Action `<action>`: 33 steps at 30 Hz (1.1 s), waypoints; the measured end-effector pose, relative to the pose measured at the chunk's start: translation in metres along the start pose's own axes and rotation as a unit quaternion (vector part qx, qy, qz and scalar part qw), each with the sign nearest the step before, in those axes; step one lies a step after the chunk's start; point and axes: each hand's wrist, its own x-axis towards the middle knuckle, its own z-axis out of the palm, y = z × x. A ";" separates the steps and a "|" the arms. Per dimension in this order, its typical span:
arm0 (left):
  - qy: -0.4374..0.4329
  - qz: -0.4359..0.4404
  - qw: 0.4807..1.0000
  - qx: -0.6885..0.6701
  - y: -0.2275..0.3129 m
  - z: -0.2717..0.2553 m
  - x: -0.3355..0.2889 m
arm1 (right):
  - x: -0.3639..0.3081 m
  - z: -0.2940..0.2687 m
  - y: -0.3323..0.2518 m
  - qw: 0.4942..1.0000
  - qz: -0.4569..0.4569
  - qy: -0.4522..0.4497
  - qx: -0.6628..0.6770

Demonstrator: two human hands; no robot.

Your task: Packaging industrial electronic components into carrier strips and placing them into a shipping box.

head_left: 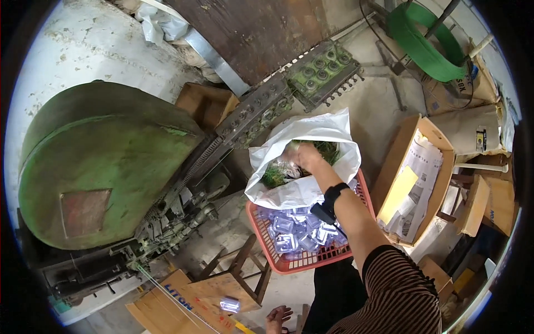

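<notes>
My right hand [306, 156] reaches into a white woven sack [289, 197] with its mouth spread. Inside lies green, grass-like stringy material [272, 176], along with some clear plastic near the fingers. Those fingers are blurred and partly hidden, so I cannot tell what they grip. The sack rests on a red plastic basket [296, 269] holding many small clear purplish plastic cases [285, 241]. Low in the view, my left hand [278, 315] hangs empty with its fingers loosely apart. Near it, one similar clear case [230, 304] sits on a small wooden stool [222, 289].
A big green machine [105, 161] fills the left side, its row of fittings [250, 111] running toward the back. Right of the basket stands a cardboard box [425, 222] with papers. Flattened cardboard [153, 309] lies near the stool; a green ring-shaped frame [401, 28] stands at back right.
</notes>
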 end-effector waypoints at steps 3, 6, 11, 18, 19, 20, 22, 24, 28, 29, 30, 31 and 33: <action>0.053 -0.042 0.998 0.013 0.010 0.001 -0.014 | 0.025 -0.025 -0.007 0.953 -0.188 0.129 0.201; 0.034 -0.022 0.999 -0.015 -0.006 -0.004 -0.009 | 0.025 -0.104 -0.030 0.878 -0.336 0.284 0.191; 0.026 -0.017 0.999 -0.028 -0.002 -0.001 -0.004 | 0.038 -0.101 -0.038 0.857 -0.344 0.245 0.296; -0.006 -0.011 0.999 0.038 0.014 0.013 0.012 | 0.045 -0.033 -0.005 0.949 -0.204 0.228 -0.077; -0.020 -0.010 0.999 0.040 0.012 0.016 0.016 | 0.042 -0.057 -0.015 0.927 -0.251 0.247 -0.128; -0.019 -0.002 0.998 0.059 0.015 0.013 0.012 | 0.026 -0.043 -0.017 0.934 -0.252 0.253 -0.029; -0.031 0.009 0.996 0.080 0.017 0.016 0.013 | -0.013 -0.039 -0.032 0.927 -0.270 0.243 0.096; -0.050 -0.018 0.994 0.091 0.018 0.021 0.020 | -0.033 -0.055 -0.026 0.935 -0.257 0.238 0.063; -0.022 -0.011 0.999 0.041 0.036 0.030 0.018 | -0.077 -0.035 -0.007 0.942 -0.212 0.259 0.006; -0.026 -0.007 0.999 0.042 0.038 0.033 0.016 | -0.085 -0.034 -0.007 0.942 -0.217 0.257 0.006; -0.023 0.005 0.999 0.049 0.042 0.037 0.014 | -0.092 -0.030 -0.009 0.952 -0.194 0.231 -0.051; -0.021 0.003 0.997 0.074 0.046 0.049 0.018 | -0.101 -0.056 -0.011 0.956 -0.166 0.223 -0.095; -0.022 -0.001 0.997 0.077 0.045 0.048 0.015 | -0.113 -0.056 -0.003 0.940 -0.194 0.244 -0.137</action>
